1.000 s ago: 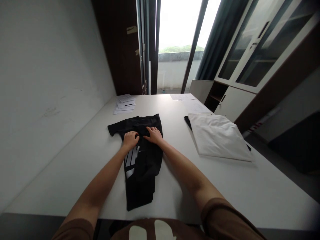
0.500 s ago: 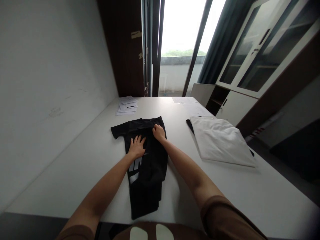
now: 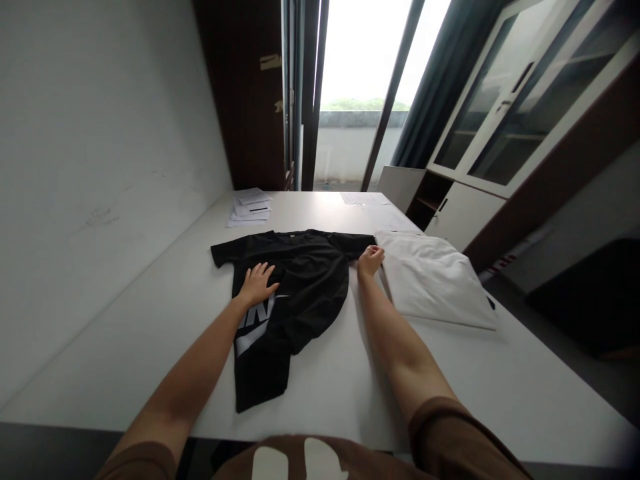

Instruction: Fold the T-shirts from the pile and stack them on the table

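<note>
A black T-shirt with a grey-and-white print on its front lies on the white table, its upper part spread wide and its lower right part still folded over. My left hand rests flat on the shirt's chest, fingers spread. At the end of the right sleeve, my right hand is closed, pinching the sleeve's edge. That hand is close beside the folded white cloth, which lies over something black that peeks out at its corner.
Paper sheets lie at the table's far left, with more flat papers at the far right. A wall runs along the left side. A white cabinet with one lower door open stands beyond the table.
My right hand has pulled the right sleeve out to the right, unfolding the shirt's upper part and showing its collar. The left hand stays flat on the shirt; its front print shows more.
</note>
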Available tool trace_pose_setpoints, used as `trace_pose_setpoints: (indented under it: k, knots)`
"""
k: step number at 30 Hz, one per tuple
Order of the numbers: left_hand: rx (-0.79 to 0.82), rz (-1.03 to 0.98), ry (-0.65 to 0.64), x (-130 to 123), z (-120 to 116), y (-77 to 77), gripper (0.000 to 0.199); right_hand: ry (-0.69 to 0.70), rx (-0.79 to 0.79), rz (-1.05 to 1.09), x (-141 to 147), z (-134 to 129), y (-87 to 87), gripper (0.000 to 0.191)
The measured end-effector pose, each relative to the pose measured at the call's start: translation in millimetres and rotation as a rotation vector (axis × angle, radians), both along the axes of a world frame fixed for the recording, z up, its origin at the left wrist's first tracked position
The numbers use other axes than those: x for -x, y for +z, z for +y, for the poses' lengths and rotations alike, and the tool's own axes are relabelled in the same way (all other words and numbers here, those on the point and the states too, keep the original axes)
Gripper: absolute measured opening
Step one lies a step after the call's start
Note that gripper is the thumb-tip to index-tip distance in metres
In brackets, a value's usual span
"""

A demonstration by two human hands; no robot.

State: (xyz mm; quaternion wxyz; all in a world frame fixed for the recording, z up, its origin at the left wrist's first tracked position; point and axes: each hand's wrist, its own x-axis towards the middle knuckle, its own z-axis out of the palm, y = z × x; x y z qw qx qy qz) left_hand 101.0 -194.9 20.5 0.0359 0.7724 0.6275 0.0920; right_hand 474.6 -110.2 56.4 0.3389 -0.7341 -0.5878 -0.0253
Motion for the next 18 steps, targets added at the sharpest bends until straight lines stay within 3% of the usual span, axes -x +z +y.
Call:
trace_pose_setpoints:
  k: [2,5,9,13,15,18]
  knots:
    - [-0.056,-0.018,-0.064,-15,-8,4.3,0.063,-0.043,-0.008,0.015,9,1,-1.5,0.048]
    - [-0.074,-0.051,-0.187,-50,-28,8.5,0.063,0.044,0.019,0.01,27,3,-7.4,0.033]
    - [-0.03,-0.121,-0.266,-84,-48,6.6,0.071,0.141,0.245,-0.091,51,-1,-23.5,0.033]
    - [-0.058,-0.225,-0.152,-84,-46,-3.4,0.061,0.16,0.322,-0.23,62,-8,-40.7,0.051]
    - [-0.078,-0.239,-0.075,-77,-42,-8.9,0.062,0.192,0.313,-0.262,59,-9,-46.0,0.053]
    - [-0.098,-0.179,-0.07,-61,-44,-13.6,0.066,0.247,0.298,-0.294,44,-7,-49.6,0.054]
